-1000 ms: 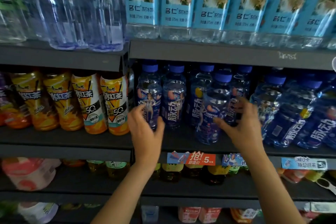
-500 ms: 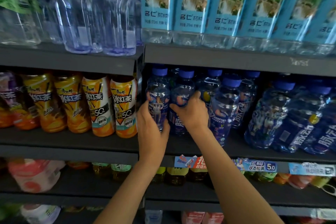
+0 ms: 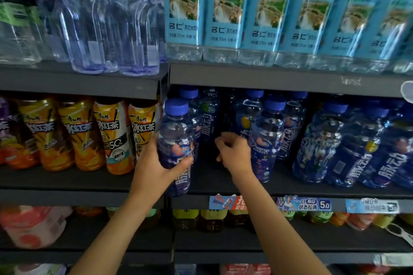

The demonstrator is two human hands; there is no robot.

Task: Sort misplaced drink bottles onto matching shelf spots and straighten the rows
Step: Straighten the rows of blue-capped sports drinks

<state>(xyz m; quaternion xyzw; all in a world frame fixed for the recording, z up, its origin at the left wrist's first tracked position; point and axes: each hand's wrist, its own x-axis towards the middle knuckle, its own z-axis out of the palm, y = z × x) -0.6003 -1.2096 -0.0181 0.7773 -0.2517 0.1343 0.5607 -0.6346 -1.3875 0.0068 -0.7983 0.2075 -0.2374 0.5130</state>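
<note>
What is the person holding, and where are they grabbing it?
The left hand holds a blue-capped drink bottle, its grip round the labelled lower body. The right hand has curled fingers and holds nothing.

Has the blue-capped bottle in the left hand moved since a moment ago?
Yes. The bottle has come forward out of its row, its base now overhanging the shelf edge.
</note>
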